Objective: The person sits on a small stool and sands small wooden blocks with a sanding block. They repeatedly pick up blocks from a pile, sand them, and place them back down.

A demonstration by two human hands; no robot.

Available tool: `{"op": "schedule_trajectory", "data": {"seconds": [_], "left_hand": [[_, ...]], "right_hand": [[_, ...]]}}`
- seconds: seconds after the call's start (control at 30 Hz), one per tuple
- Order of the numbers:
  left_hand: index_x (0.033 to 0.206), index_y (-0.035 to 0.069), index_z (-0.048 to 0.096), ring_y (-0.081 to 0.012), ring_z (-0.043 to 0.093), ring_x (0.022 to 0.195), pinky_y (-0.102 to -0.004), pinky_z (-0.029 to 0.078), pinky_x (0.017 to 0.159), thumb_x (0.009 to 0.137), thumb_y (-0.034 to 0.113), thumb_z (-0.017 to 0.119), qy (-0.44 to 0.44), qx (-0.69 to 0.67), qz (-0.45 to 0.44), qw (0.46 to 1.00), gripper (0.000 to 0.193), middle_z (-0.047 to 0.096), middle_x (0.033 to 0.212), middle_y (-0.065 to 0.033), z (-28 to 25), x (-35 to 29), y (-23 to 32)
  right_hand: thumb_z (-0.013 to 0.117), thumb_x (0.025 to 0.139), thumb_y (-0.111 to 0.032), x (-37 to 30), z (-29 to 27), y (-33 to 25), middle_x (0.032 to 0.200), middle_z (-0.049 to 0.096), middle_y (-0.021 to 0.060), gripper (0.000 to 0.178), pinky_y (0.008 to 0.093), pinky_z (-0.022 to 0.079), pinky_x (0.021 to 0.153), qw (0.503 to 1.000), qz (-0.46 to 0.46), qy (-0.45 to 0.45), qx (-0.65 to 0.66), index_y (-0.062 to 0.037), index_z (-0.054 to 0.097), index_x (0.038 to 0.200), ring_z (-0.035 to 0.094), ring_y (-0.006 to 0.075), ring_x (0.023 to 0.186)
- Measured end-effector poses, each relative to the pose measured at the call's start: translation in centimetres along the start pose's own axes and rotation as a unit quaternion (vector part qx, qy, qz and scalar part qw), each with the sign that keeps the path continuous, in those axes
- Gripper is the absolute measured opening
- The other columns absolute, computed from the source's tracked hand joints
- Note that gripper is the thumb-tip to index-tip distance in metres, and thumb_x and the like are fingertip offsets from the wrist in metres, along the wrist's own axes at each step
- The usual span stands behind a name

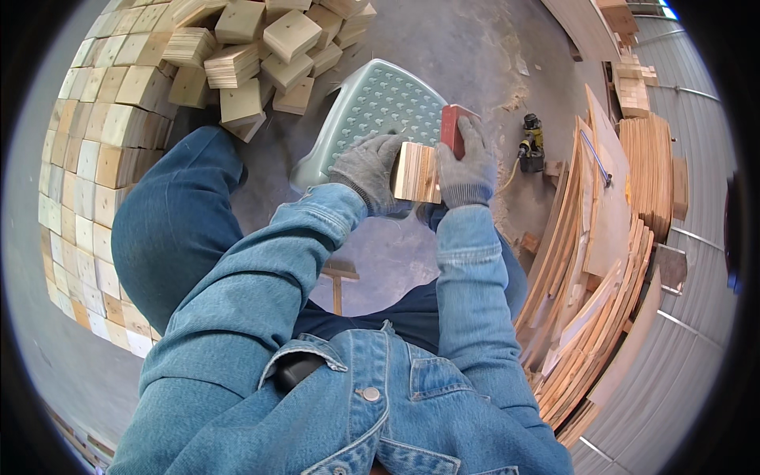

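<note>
My left hand (368, 168), in a grey knit glove, is closed on a layered plywood block (416, 172). The block's striped edge faces up, above the near edge of a pale green plastic stool (388, 107) with a raised pattern on its seat. In my right hand (469, 166), also gloved, is a red rectangular block (454, 131), held upright with the fingers along its right side. The red block's lower end meets or lies very close to the plywood block's right side; I cannot tell if they touch.
A tall stack of wooden blocks (99, 198) stands at the left, with a loose heap of blocks (289, 36) beyond my left knee. To the right, a yellow and black power tool (532, 142) is on the concrete floor. Plywood sheets and strips (586, 317) lean along a corrugated metal wall (701, 237).
</note>
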State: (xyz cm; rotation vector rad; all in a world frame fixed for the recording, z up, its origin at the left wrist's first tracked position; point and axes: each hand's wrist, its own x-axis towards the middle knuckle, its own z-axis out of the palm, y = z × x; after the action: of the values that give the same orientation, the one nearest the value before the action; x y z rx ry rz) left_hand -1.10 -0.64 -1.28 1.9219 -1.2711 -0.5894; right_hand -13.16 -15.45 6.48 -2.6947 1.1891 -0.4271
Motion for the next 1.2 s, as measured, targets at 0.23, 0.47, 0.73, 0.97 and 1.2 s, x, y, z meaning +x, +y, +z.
{"op": "schedule_trajectory", "data": {"seconds": [0.23, 0.47, 0.73, 0.97, 1.2], "left_hand": [[0.153, 0.013, 0.044, -0.0369, 0.052, 0.142, -0.0465, 0.039, 0.124, 0.062, 0.061, 0.093, -0.026, 0.025, -0.003, 0.999, 0.114, 0.054, 0.149, -0.0175, -0.2, -0.1, 0.0], [0.155, 0.013, 0.044, -0.0311, 0.049, 0.148, -0.0426, 0.030, 0.131, 0.072, 0.065, 0.085, -0.055, 0.032, -0.002, 0.998, 0.106, 0.054, 0.151, -0.0165, -0.3, 0.6, 0.0], [0.156, 0.012, 0.043, -0.0339, 0.048, 0.149, -0.0435, 0.031, 0.131, 0.068, 0.060, 0.086, -0.045, 0.034, -0.013, 0.998, 0.109, 0.053, 0.154, -0.0168, -0.1, 0.2, -0.3], [0.156, 0.012, 0.041, -0.0363, 0.047, 0.149, -0.0444, 0.031, 0.131, 0.064, 0.061, 0.089, -0.057, 0.035, -0.020, 0.998, 0.115, 0.052, 0.155, -0.0178, -0.5, 0.2, 0.5], [0.153, 0.013, 0.044, -0.0310, 0.048, 0.149, -0.0424, 0.026, 0.133, 0.073, 0.070, 0.082, -0.047, 0.048, 0.015, 0.998, 0.105, 0.054, 0.152, -0.0143, -0.2, 0.4, -0.3]], "right_hand": [[0.082, 0.082, -0.021, -5.0, -0.2, 0.6, 0.151, 0.060, 0.0226, 0.064, 0.0509, 0.046, 0.117, 0.997, -0.062, 0.035, 0.043, -0.0026, 0.067, 0.141, 0.058, 0.0441, 0.135], [0.086, 0.077, -0.019, -15.0, -2.8, -2.7, 0.150, 0.061, 0.0193, 0.070, 0.0548, 0.047, 0.110, 0.995, -0.097, -0.012, 0.007, -0.0060, 0.067, 0.143, 0.059, 0.0434, 0.125], [0.082, 0.081, -0.022, -4.3, -0.7, -2.5, 0.153, 0.059, 0.0199, 0.066, 0.0516, 0.049, 0.113, 0.995, -0.095, -0.009, -0.009, -0.0062, 0.066, 0.144, 0.060, 0.0427, 0.132], [0.081, 0.082, -0.022, -0.8, 0.3, -1.8, 0.152, 0.060, 0.0201, 0.067, 0.0497, 0.048, 0.116, 0.998, -0.058, 0.006, -0.024, -0.0045, 0.066, 0.145, 0.058, 0.0424, 0.136], [0.084, 0.078, -0.022, -14.0, -2.7, -3.4, 0.149, 0.061, 0.0212, 0.066, 0.0563, 0.047, 0.110, 0.992, -0.127, -0.003, 0.006, -0.0045, 0.068, 0.140, 0.060, 0.0442, 0.127]]}}
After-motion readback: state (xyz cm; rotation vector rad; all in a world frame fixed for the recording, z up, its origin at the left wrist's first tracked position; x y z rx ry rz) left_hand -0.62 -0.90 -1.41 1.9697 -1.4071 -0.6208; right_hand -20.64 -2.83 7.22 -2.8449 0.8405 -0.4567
